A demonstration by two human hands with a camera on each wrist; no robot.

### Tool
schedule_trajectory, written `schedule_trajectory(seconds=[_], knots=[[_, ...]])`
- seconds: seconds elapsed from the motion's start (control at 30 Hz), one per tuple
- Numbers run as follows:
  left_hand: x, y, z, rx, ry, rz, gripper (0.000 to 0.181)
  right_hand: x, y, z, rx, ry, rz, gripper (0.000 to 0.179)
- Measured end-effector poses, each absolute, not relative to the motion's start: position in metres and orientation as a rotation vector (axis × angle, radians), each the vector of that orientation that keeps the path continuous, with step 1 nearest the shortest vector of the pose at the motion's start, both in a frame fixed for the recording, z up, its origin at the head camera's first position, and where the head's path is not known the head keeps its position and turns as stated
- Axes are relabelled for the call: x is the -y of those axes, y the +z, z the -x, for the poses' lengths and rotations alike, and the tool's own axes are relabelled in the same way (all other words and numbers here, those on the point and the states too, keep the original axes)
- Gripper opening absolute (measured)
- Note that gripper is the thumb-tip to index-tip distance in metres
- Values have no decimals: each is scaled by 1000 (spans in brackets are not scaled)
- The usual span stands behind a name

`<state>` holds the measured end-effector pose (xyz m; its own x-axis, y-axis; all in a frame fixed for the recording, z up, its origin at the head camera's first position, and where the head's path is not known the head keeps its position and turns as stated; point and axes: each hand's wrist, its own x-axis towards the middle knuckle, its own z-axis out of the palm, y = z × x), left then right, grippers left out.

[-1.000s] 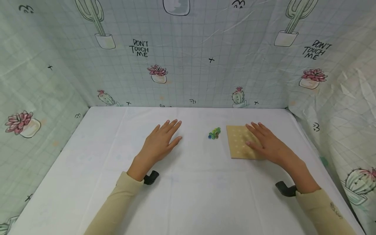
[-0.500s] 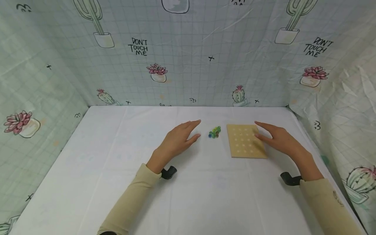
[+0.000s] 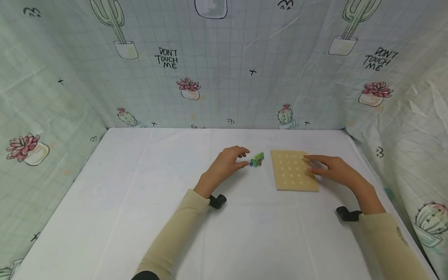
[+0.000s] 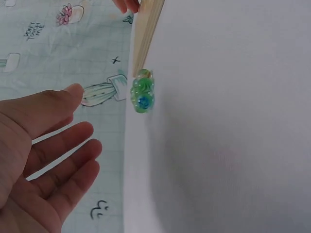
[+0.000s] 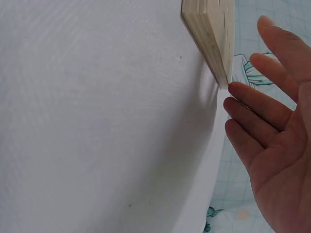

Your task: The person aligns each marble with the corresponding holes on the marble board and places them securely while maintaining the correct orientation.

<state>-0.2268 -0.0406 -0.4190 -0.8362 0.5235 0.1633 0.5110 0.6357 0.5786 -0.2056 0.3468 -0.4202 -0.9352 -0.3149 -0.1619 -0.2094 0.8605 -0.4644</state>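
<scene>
A small cluster of green, yellow and blue glass marbles (image 3: 257, 160) lies on the white-covered table, left of a square wooden board (image 3: 293, 171) with rows of shallow round hollows. My left hand (image 3: 226, 165) is just left of the marbles, its fingers loosely bent and holding nothing. In the left wrist view the marbles (image 4: 143, 91) appear beyond the thumb, with a gap between. My right hand (image 3: 336, 169) is at the board's right side, thumb and index finger overlapping its edge. The right wrist view shows relaxed fingers near the corner of the board (image 5: 209, 39), gripping nothing.
White cloth (image 3: 245, 237) covers the table. A cactus-print curtain (image 3: 224, 77) rises along its back edge and both sides. Each wrist carries a black camera mount, such as the left mount (image 3: 217, 201).
My left hand has moved right, up to the marbles, and its fingers have bent. My right hand has shifted right, from over the board to its right edge. Marbles and board stay in place.
</scene>
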Motion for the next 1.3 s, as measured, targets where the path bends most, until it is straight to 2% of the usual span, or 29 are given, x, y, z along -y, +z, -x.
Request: schedule_trajectory(seconds=[0.2,0.6,1.3], knots=[[31,-426,237,-2758,1004,-764,33,-352,-424,203,-2810,-643,432,68],[18,-448,253,-2718,986,-726,22,-357,-434,205,-2773,-646,495,75],[13,-441,252,-2752,909,-653,13,-367,-434,213,-2782,-620,494,78]])
